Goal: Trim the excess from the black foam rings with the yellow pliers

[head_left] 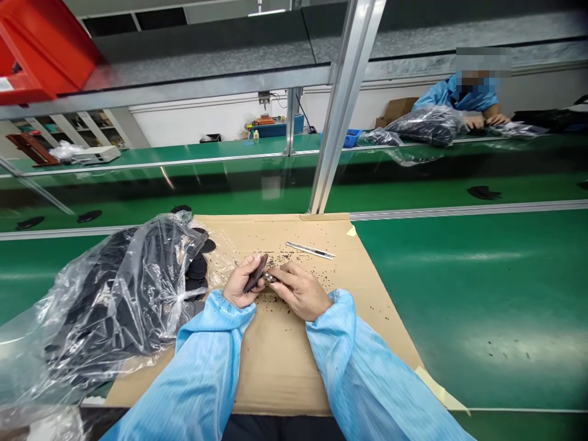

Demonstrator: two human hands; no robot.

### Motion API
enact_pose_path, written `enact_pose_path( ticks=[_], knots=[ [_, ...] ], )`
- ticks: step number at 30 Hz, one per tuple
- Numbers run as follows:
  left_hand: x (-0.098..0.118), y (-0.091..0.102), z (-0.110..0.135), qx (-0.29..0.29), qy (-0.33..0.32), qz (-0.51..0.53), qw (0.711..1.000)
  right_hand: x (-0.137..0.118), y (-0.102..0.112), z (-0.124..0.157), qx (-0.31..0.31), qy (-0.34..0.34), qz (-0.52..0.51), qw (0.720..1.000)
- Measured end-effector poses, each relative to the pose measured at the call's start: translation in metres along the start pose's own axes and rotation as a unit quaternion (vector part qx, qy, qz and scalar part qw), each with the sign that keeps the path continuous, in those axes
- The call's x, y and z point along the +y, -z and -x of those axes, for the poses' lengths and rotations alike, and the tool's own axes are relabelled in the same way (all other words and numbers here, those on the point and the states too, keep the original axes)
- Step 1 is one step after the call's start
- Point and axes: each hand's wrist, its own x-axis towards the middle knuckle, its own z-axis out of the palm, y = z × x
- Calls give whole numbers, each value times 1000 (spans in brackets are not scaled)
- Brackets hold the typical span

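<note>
My left hand (237, 285) is closed round the edge of a thin black disc (256, 274), which stands tilted up between thumb and fingers. In my right hand (303, 290) is a small shiny metal tool (270, 277), pinched with its tip against the disc's rim. Its exact kind is partly hidden by the fingers. Both hands are above a cardboard sheet (275, 380) strewn with small black scraps (287, 260). Beyond the right hand lies a slim craft knife (310, 250). More black discs (197, 267) are piled left of my left hand.
A large clear plastic bag (114, 294) full of black pieces takes up the left. A metal post (342, 110) rises behind the cardboard. Green tabletop (482, 294) extends right. A red bin (50, 49) sits upper left. Across the line, a person in blue (432, 95) handles bagged items.
</note>
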Motion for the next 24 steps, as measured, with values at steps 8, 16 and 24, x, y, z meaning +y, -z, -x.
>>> enact_pose_path(
  ticks=[8, 16, 24],
  knots=[
    [1, -2, 1, 26, -11, -41, 999, 2, 4, 0, -49, -15, 53, 997],
    [0, -2, 1, 40, -5, -63, 997, -3, 10, -5, -103, -33, 71, 992],
    [2, -3, 0, 39, -19, -38, 998, 2, 1, 0, -31, -40, 47, 998]
  ],
)
